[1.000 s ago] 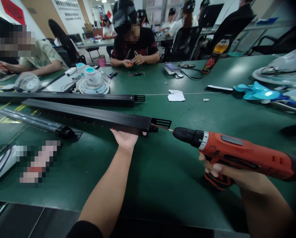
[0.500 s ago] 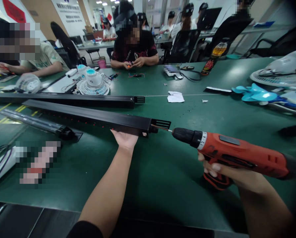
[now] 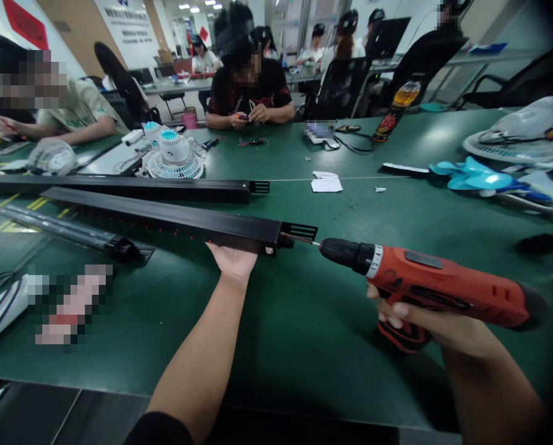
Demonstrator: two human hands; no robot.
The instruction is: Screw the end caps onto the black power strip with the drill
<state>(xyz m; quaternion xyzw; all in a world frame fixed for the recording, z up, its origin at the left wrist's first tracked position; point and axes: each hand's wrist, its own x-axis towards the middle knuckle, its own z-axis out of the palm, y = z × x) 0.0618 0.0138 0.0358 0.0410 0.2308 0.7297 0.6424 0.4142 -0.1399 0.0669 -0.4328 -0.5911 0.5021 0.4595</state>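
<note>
Black bar [image 3: 179,219] on left fingers [image 3: 234,258] (spread beneath), right fingers [image 3: 388,306] curled round red drill [image 3: 448,281].

The drill [image 3: 448,284] is orange-red with a black chuck [image 3: 344,254]. Left of it, the bar [image 3: 188,217] is black with red dots; beyond it, blades [image 3: 475,175] are light blue; below it, the tabletop [image 3: 304,346] is green.

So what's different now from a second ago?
Very little: the drill sits slightly further left in the picture, perhaps only because the view shifted. Nothing was grasped or released; the right hand still grips the drill, the left hand still supports the black bar.
</note>
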